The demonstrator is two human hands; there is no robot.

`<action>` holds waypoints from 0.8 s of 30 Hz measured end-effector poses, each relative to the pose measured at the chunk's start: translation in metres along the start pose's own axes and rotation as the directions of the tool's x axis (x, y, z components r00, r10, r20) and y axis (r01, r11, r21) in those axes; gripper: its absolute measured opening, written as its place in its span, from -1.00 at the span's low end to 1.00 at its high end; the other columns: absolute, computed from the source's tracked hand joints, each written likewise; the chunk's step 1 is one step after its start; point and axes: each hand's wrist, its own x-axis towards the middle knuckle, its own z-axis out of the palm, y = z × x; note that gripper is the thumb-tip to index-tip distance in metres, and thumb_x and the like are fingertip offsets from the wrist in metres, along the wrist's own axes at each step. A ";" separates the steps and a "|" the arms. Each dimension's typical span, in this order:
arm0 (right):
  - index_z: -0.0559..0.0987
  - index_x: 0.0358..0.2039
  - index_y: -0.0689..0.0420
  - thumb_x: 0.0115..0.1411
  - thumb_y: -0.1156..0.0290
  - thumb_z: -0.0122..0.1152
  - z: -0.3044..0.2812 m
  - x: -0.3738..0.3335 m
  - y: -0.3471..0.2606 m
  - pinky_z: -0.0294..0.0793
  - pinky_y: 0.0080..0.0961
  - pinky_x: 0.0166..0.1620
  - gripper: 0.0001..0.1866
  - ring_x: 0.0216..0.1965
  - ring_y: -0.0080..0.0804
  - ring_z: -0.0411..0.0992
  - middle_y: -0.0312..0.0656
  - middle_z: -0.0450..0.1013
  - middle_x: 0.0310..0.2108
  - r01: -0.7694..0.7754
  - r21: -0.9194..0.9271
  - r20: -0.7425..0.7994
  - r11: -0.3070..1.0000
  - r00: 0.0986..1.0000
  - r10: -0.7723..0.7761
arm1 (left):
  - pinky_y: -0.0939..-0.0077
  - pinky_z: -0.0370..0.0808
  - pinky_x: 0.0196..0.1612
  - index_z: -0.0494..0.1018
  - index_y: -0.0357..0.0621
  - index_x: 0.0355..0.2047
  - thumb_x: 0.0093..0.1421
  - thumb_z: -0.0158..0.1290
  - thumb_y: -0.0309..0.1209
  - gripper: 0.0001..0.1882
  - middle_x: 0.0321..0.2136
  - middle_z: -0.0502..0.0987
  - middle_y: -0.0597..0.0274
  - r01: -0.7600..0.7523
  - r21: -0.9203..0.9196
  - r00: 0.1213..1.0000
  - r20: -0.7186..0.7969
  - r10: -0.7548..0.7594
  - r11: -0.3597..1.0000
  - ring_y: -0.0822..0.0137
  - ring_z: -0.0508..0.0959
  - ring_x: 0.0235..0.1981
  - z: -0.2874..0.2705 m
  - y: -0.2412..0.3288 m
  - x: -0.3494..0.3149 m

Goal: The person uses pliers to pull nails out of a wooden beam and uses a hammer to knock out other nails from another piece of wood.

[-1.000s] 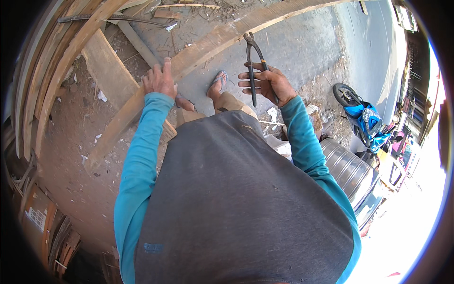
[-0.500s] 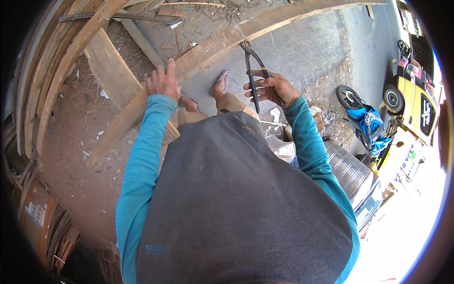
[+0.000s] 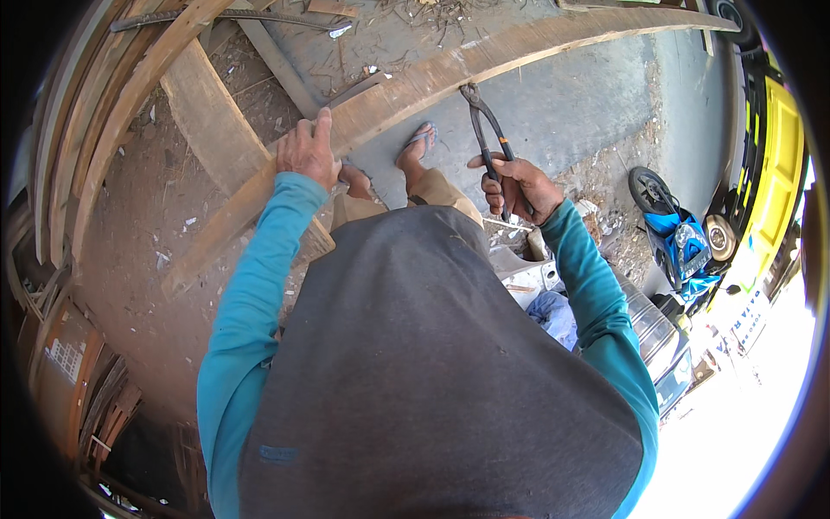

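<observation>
A long wooden plank runs from lower left to upper right in front of me. My left hand lies on it with its fingers over the top, pressing or gripping the wood. In my right hand is a pair of pincers with dark handles and an orange band. The fingers wrap round both handles. Its jaws touch the plank's near edge; whether they hold a nail is too small to tell. Beneath the plank on the left, a shorter wide board crosses it at an angle.
Several long boards lean at the left, with a metal bar across them. Debris litters the ground. At the right stand a blue motorcycle, a yellow vehicle and a ribbed metal drum. My sandalled foot is below the plank.
My right fingers have closed more tightly round the pincers, bringing the handles closer together. The jaws stay at the plank's edge. My left hand keeps its place on the wood.
</observation>
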 end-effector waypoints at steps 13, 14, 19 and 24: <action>0.37 -0.33 0.08 0.40 0.21 0.06 0.119 0.076 0.067 0.21 -0.61 -0.52 -0.77 -0.61 -0.64 0.12 -0.41 0.16 -0.55 0.304 0.274 -0.461 0.913 0.874 -0.152 | 0.03 0.35 0.00 0.15 -0.03 0.27 -0.09 0.39 -0.37 -0.07 -0.09 0.41 -0.01 0.048 0.064 0.999 0.022 -0.050 0.997 -0.02 0.47 -0.06 0.000 0.008 0.000; 0.37 -0.33 0.08 0.40 0.23 0.05 0.129 0.085 0.069 0.24 -0.58 -0.51 -0.77 -0.60 -0.62 0.14 -0.40 0.18 -0.55 0.386 0.306 -0.515 0.870 0.836 -0.189 | 0.03 0.35 -0.01 0.15 -0.02 0.26 -0.09 0.38 -0.37 -0.08 -0.10 0.41 -0.01 0.035 0.054 0.999 0.014 -0.036 0.998 -0.02 0.47 -0.06 -0.001 0.008 0.000; 0.37 -0.32 0.11 0.39 0.27 0.03 0.144 0.142 0.089 0.30 -0.47 -0.48 -0.80 -0.58 -0.54 0.20 -0.34 0.25 -0.52 0.600 0.251 -0.642 0.759 0.690 -0.333 | 0.04 0.36 -0.04 0.16 -0.03 0.24 -0.08 0.38 -0.37 -0.11 -0.15 0.41 0.01 -0.009 0.041 1.000 -0.001 0.009 0.999 -0.01 0.48 -0.08 -0.004 0.007 0.001; 0.42 -0.23 0.16 0.38 0.31 0.02 0.119 0.128 0.096 0.46 -0.38 -0.41 -0.82 -0.51 -0.45 0.37 -0.27 0.37 -0.47 0.551 0.109 -0.567 0.827 0.718 -0.404 | 0.05 0.36 -0.05 0.17 -0.02 0.24 -0.10 0.39 -0.37 -0.10 -0.14 0.40 0.04 0.003 0.035 1.000 -0.019 -0.003 0.999 0.01 0.47 -0.06 -0.002 0.006 0.000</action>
